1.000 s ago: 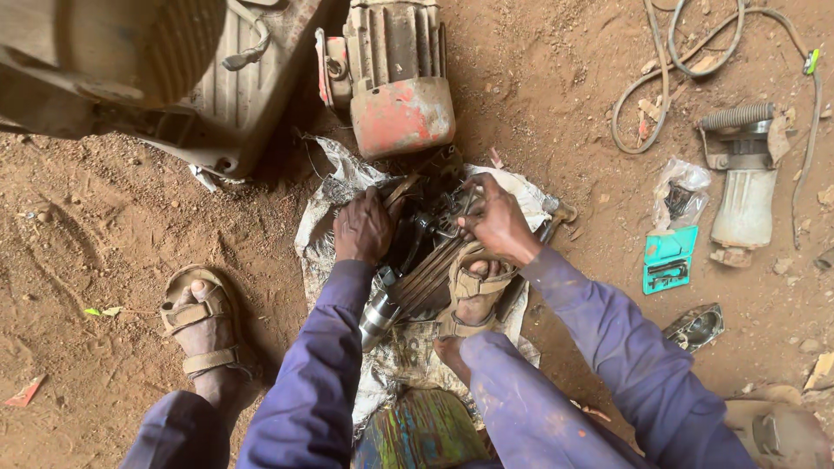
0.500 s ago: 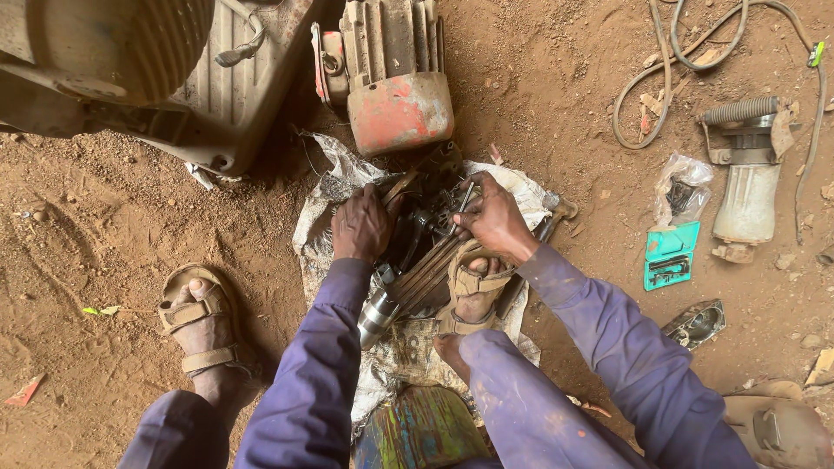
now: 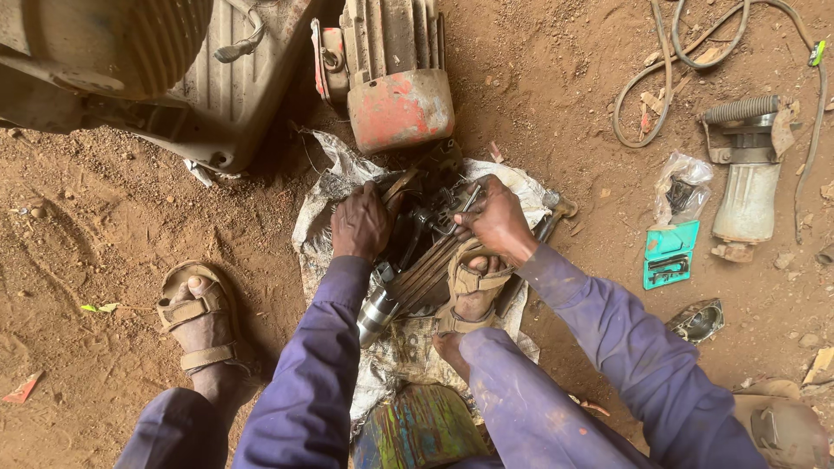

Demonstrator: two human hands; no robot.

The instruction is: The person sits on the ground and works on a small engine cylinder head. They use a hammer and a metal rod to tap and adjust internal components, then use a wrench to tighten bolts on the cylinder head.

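Seated on red dirt, the left hand presses and the right hand grips a greasy dark metal engine part, which could slip, pinching fingers.

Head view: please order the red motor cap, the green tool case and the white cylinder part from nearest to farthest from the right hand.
From the right hand:
1. Red motor cap, above and to its left.
2. Green tool case, to its right on the dirt.
3. White cylinder part, farther right.
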